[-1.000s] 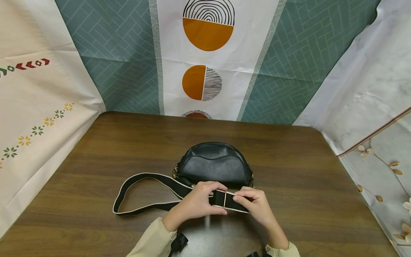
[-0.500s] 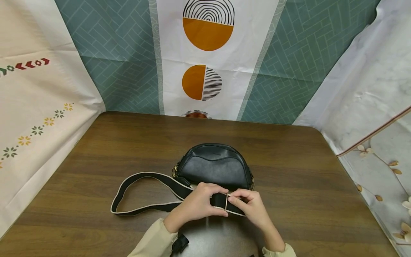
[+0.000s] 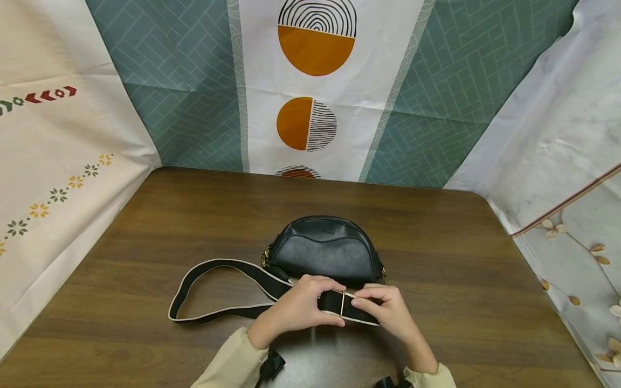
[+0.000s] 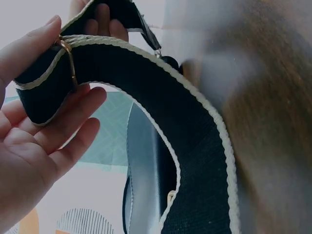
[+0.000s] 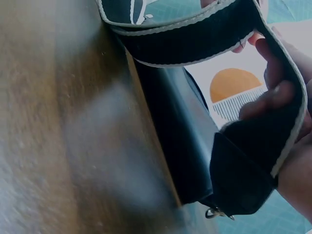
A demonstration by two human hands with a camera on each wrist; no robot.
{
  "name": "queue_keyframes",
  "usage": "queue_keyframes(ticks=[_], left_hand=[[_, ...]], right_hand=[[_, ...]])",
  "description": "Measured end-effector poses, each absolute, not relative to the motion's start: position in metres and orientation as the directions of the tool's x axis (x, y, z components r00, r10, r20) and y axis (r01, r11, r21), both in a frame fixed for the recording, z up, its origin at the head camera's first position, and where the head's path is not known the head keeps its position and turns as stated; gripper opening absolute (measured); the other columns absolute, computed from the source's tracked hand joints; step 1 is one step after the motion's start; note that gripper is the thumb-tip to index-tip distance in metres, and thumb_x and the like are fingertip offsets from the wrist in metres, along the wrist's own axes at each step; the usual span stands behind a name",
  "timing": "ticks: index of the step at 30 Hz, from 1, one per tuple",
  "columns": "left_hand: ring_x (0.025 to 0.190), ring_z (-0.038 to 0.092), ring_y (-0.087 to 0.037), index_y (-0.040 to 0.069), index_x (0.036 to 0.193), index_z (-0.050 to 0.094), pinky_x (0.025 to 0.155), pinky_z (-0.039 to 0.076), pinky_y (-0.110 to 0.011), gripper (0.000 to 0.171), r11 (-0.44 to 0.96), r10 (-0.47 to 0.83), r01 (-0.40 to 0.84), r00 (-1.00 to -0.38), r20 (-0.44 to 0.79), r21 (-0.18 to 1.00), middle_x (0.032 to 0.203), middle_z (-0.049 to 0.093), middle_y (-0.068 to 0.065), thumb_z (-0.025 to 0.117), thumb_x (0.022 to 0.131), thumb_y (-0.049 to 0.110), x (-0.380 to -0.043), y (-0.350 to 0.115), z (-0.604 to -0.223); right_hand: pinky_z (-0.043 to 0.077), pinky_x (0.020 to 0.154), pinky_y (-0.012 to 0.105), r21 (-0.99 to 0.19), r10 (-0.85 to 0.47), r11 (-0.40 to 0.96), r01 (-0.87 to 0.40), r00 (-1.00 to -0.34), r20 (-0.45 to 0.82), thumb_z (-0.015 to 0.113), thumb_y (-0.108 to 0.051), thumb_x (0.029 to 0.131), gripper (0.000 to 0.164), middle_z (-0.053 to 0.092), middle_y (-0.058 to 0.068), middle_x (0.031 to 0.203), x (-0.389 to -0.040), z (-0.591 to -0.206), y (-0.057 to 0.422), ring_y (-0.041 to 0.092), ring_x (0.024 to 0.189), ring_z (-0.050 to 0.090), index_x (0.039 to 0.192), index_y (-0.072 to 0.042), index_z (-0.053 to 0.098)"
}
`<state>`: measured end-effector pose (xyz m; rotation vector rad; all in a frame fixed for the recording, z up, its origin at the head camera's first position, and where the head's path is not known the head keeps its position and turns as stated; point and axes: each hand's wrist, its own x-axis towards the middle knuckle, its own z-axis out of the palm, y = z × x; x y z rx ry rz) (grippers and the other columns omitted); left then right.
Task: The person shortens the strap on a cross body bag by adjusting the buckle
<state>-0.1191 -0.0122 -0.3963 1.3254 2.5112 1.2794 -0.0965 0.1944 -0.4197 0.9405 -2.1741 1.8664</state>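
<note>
A black half-moon leather handbag (image 3: 322, 250) sits on the table in the head view. In front of it lies its wide black strap (image 3: 262, 277) with cream edging. My left hand (image 3: 298, 310) grips the strap beside a thin gold slider buckle (image 3: 342, 305). In the left wrist view, thumb and fingers span the doubled band at that buckle (image 4: 72, 63). Just right of the buckle, my right hand (image 3: 390, 315) pinches the strap between thumb and fingers. The right wrist view shows the strap's leather end tab (image 5: 239, 175) hanging below that hand, with a metal clasp (image 5: 219, 213).
The strap's long loop spreads leftward over the brown wooden table (image 3: 427, 231). Gold rings (image 3: 264, 258) show at the bag's side. Patterned cloths (image 3: 194, 81) hang behind the table and at both sides. Dark wrist straps (image 3: 271, 366) sit by the pale sleeves.
My right hand slid left along the strap to the buckle, then drew back right, still pinching the strap. The buckle shifted slightly right. My left hand stays almost in place.
</note>
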Motion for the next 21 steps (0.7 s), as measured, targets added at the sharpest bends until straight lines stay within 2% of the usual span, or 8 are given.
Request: queue_keyframes(ticks=[5,11,17,21], left_hand=[[0.091,0.054,-0.009,0.005,0.101,0.064,0.081,0.042,-0.021,0.044,0.335,0.708,0.661,-0.647,0.284,0.672,0.096,0.060,0.001,0.079,0.066,0.026,-0.120,-0.013,-0.396],[0.090,0.054,-0.009,0.005,0.102,0.064,0.081,0.042,-0.022,0.045,0.366,0.704,0.658,-0.658,0.267,0.658,0.095,0.060,0.000,0.079,0.066,0.027,-0.120,-0.012,-0.396],[0.086,0.055,-0.009,0.001,0.101,0.065,0.079,0.042,-0.019,0.048,0.334,0.685,0.679,-0.651,0.327,0.653,0.092,0.060,-0.001,0.081,0.063,0.026,-0.117,-0.010,-0.397],[0.082,0.055,-0.007,-0.002,0.100,0.065,0.075,0.042,-0.016,0.051,0.289,0.676,0.710,-0.626,0.388,0.642,0.087,0.060,-0.001,0.082,0.060,0.024,-0.118,-0.011,-0.399]], right_hand=[[0.041,0.046,0.022,-0.845,-0.342,0.078,-0.528,-0.811,0.475,0.061,0.021,0.070,0.018,0.058,0.009,0.066,-0.096,-0.425,0.191,0.005,0.060,0.048,0.076,0.005,0.067],[0.041,0.046,0.022,-0.861,-0.293,0.109,-0.497,-0.844,0.450,0.063,0.015,0.071,0.013,0.059,0.009,0.066,-0.095,-0.430,0.188,0.004,0.061,0.049,0.075,0.003,0.067],[0.040,0.046,0.022,-0.827,-0.273,0.052,-0.560,-0.805,0.527,0.060,0.023,0.069,0.019,0.059,0.010,0.067,-0.093,-0.429,0.179,0.005,0.062,0.051,0.074,0.005,0.065],[0.042,0.051,0.020,-0.842,-0.280,0.043,-0.538,-0.816,0.506,0.058,0.024,0.069,0.019,0.061,0.006,0.069,-0.093,-0.430,0.179,0.004,0.066,0.052,0.073,0.006,0.063]])
